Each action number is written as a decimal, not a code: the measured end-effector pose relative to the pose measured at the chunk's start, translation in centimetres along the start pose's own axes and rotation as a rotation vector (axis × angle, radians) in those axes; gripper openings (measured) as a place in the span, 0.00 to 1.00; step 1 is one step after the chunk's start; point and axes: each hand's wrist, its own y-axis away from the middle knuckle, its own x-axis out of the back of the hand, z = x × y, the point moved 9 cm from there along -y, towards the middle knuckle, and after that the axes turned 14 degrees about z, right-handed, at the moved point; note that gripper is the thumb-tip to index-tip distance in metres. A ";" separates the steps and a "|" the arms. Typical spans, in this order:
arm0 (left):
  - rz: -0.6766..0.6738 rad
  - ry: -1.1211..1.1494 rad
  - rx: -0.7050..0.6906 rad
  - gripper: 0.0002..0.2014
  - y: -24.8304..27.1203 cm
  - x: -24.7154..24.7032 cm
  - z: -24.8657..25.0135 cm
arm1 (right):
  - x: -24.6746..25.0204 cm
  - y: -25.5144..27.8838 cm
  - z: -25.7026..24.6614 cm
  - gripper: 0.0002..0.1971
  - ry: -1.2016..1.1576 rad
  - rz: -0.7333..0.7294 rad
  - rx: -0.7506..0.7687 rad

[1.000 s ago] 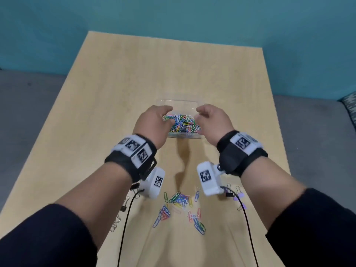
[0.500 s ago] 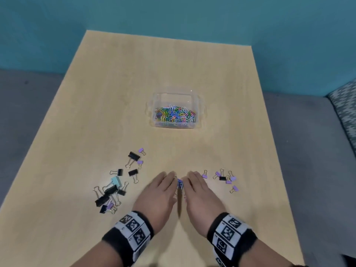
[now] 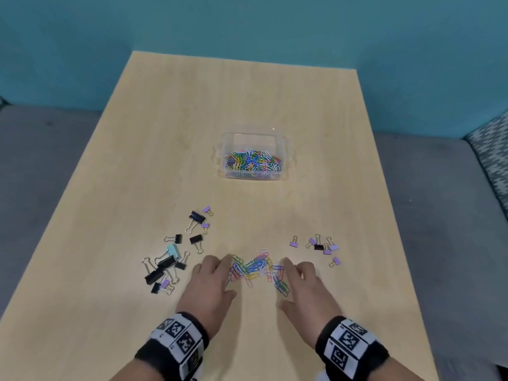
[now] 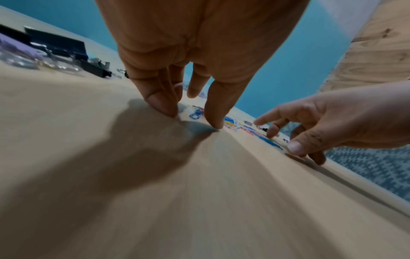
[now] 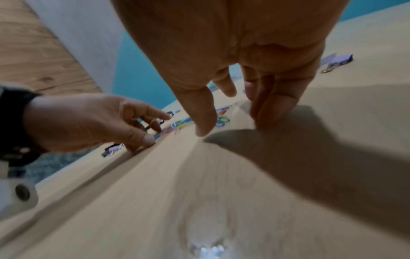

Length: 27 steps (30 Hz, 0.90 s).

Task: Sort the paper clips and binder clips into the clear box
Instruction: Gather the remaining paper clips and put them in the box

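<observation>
This looks like an office or a recording room set up for desk work. A plain pale wood-grain counter (image 3: pixel 170 133) stands against a flat teal wall (image 3: pixel 247 23) over grey carpet (image 3: pixel 41 160), and office supplies lie on it: coloured paper clips (image 3: pixel 257 268), binder clips (image 3: pixel 165 264) and a clear box (image 3: pixel 254 156). A patterned cushion (image 3: pixel 492 152) shows at the right edge.

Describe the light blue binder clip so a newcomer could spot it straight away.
Start at the clear box mid-table, then come down toward the near left, to the scattered binder clips left of the left hand. The light blue binder clip lies in that cluster, touching black ones. It is the only pale blue clip; its neighbours are black or purple.
</observation>
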 end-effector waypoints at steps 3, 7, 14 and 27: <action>0.015 0.012 -0.010 0.31 -1.3 -0.6 1.3 | -0.7 -1.6 -1.7 0.35 -0.011 0.073 0.069; 0.051 -0.019 -0.023 0.21 -3.7 -1.4 2.6 | -0.7 -4.8 -3.8 0.22 -0.027 0.149 0.099; 0.072 -0.080 -0.092 0.05 -5.7 -1.6 3.4 | -0.5 -7.1 -5.2 0.12 0.055 0.117 0.184; 0.058 0.001 -0.047 0.06 -5.4 -1.0 2.1 | 0.3 -6.6 -4.5 0.10 0.142 0.030 0.256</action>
